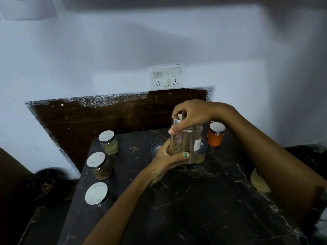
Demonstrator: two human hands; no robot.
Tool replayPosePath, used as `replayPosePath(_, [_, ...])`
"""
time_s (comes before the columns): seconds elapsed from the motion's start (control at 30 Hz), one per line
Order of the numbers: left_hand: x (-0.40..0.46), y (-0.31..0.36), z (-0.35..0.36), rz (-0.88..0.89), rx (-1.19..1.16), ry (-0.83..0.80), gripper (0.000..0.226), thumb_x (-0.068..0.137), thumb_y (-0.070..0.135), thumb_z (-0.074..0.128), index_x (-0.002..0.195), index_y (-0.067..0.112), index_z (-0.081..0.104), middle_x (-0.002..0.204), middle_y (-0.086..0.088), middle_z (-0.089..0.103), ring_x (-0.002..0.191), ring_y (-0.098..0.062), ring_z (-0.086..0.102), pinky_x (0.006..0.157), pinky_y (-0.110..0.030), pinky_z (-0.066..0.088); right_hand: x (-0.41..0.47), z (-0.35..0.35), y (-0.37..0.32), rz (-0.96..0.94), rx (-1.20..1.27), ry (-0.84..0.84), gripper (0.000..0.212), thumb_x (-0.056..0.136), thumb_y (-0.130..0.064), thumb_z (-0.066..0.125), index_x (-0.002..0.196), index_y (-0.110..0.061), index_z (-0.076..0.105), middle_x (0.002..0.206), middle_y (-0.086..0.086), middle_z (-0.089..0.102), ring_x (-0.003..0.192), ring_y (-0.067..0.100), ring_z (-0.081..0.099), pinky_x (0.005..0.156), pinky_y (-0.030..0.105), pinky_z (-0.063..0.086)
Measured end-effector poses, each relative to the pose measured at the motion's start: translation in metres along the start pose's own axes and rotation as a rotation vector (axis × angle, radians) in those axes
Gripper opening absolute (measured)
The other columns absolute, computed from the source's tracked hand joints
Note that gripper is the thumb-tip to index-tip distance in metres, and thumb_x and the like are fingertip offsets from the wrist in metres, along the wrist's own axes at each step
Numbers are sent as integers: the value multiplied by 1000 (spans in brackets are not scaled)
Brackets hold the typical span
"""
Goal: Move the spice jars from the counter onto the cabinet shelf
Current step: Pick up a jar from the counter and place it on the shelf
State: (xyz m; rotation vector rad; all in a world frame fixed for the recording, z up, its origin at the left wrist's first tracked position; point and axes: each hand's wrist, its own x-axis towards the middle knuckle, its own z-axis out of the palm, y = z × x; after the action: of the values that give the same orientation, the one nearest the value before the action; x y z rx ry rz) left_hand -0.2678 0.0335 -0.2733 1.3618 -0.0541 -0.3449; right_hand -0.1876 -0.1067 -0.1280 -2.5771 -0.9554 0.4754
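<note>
Two hands (pixel 190 114) (pixel 166 158) hiding tall jar (pixel 187 142), motion-blurred

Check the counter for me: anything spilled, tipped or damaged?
Nothing spilled or tipped. The jars on the black marble counter stand upright, lids on. Only oddity: the dark wooden backsplash has a ragged, speckled white top edge.

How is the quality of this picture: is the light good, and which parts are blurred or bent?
Head view: dim light, with broad soft shadows across the wall; the metal lids catch pale glare; the tall jar between the left hand and right hand is motion-blurred; the frame's edges smear and the counter bends from the wide lens.
</note>
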Motion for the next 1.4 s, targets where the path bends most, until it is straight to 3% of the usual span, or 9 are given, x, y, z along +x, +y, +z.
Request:
replayPosePath(0.13, [5,-2,2,54,171,87,81,55,35,86,125,31,47,123,4,61,113,-11,60,100,-39,48,8,7,4,101,-66,16,41,70,-65,65,84,-27,57,102,1,62,92,20,62,80,42,55])
replayPosePath(0.27, [5,0,-4,8,125,24,77,57,34,85,126,28,50,123,1,63,114,-16,61,101,-43,47,7,-6,1,9,18,-179,57,76,-45,71,127,-31,50,123,0,50,107,19,54,89,40,54])
replayPosePath(0.37, [4,0,-6,-17,77,-22,73,55,33,84,121,31,52,123,1,62,114,-17,61,99,-39,49,7,-12,3,-3,53,-220,68,74,-40,74,135,-35,45,134,0,46,118,21,49,91,44,53])
replayPosePath(0.57, [10,1,1,39,260,67,81,65,20,83,128,36,35,127,8,54,115,-8,54,88,-22,48,12,-1,8,96,16,-45,56,67,-53,75,111,-21,62,108,-6,53,90,15,58,60,33,60])
replayPosePath(0.77, [10,-3,-1,98,270,134,86,65,15,83,136,24,35,127,3,55,116,-11,55,95,-31,50,17,7,11,171,-32,34,57,64,-67,68,93,-18,65,110,2,63,87,21,64,61,35,61])
replayPosePath(1.03, [8,5,-6,201,303,270,76,65,18,84,128,29,42,119,11,58,108,-1,58,80,-17,50,14,5,7,19,71,132,60,76,-59,62,123,-21,55,112,-5,55,101,16,56,73,27,52])
replayPosePath(1.13, [8,21,-13,295,310,350,75,65,14,84,128,22,44,115,9,61,104,0,61,76,-13,51,15,0,2,-106,135,237,53,80,-53,61,122,-21,57,116,-6,58,105,14,55,80,22,44])
replayPosePath(1.27, [7,57,-25,443,343,425,72,67,8,82,126,23,44,112,11,61,98,6,61,73,-8,49,18,-7,-13,-182,276,392,56,86,-52,54,134,-23,46,136,-2,49,116,11,50,82,19,41])
replayPosePath(1.4, [6,105,-33,568,377,470,71,66,10,83,126,17,47,111,6,64,99,-1,64,74,-10,50,19,-10,-38,-307,492,582,64,82,-59,45,138,-30,31,120,-24,48,107,-8,52,77,5,45])
